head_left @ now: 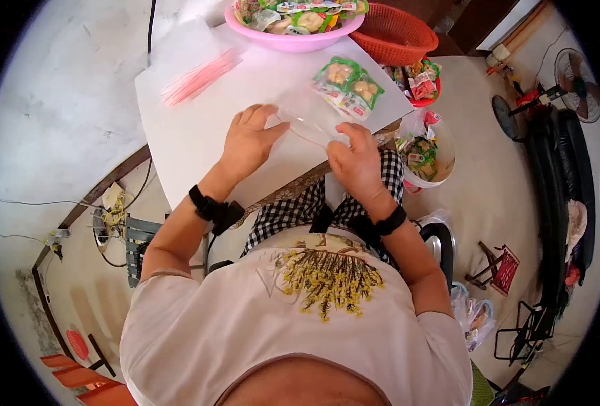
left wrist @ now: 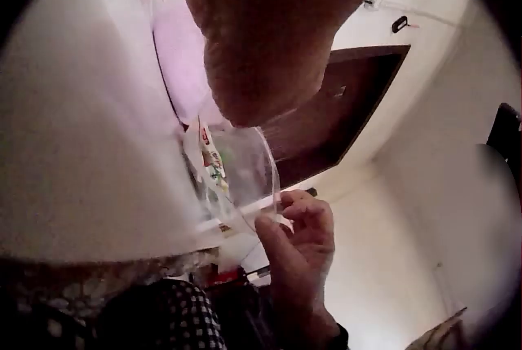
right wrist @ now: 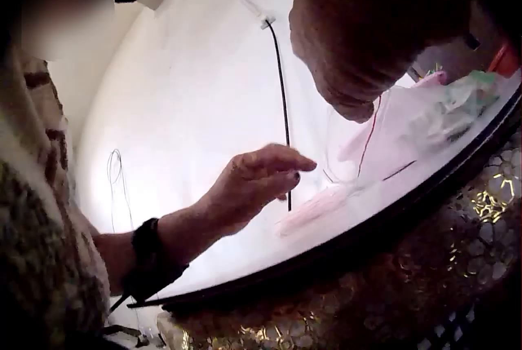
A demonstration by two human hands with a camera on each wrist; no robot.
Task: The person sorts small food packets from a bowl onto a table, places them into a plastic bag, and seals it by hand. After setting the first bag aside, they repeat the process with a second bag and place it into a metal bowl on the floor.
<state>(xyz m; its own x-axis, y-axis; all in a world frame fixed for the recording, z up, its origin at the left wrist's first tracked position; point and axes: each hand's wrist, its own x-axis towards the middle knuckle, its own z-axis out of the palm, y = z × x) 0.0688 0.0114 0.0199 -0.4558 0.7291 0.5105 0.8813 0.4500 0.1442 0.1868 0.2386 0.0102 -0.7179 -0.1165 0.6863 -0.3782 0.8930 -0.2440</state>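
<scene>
Here's the red-lined clear bag (head_left: 308, 126), its see-through outline hard to make out, between both hands over the white table (head_left: 198, 142). The right hand (head_left: 358, 162) pinches one end between thumb and bent fingers; the left hand (head_left: 247, 141) curves in at the other, thumb and forefinger slightly parted, and whether that grip has hold, I can't tell. Beyond sit snack packs (head_left: 347, 86) and a pink basin (head_left: 290, 40), cut off above.

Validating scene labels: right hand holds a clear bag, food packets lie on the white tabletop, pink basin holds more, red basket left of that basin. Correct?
"Left" is wrong: the head view shows the red basket to the right of the pink basin. The rest stands: right hand holding a clear bag, food packets on the white tabletop, more in the basin.
</scene>
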